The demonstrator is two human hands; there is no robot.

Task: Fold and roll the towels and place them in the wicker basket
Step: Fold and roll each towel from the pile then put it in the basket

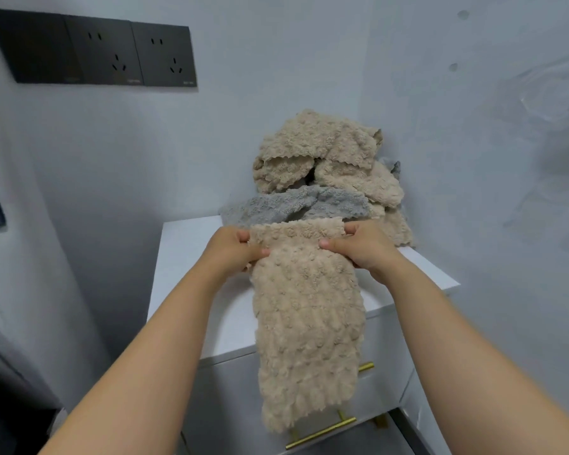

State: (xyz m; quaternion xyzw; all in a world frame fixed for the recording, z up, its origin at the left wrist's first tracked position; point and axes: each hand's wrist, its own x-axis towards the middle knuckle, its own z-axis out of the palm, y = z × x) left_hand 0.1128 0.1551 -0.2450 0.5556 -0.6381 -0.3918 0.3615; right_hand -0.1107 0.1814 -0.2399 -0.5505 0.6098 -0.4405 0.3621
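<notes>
A beige fluffy towel point(306, 316) hangs lengthwise in front of me, its lower end dangling past the front of the white cabinet point(191, 257). My left hand point(234, 249) pinches its top left corner and my right hand point(358, 247) pinches the top right corner, thumbs on the near side. Behind them, in the cabinet's back right corner, lies a heap of unfolded towels: beige ones point(322, 149) on top and a grey one point(296, 205) beneath. No wicker basket is in view.
The cabinet stands in a corner between two pale walls. It has drawers with gold bar handles point(322, 431). A dark panel of wall sockets point(92, 49) sits upper left. Dark furniture edges show at the far left.
</notes>
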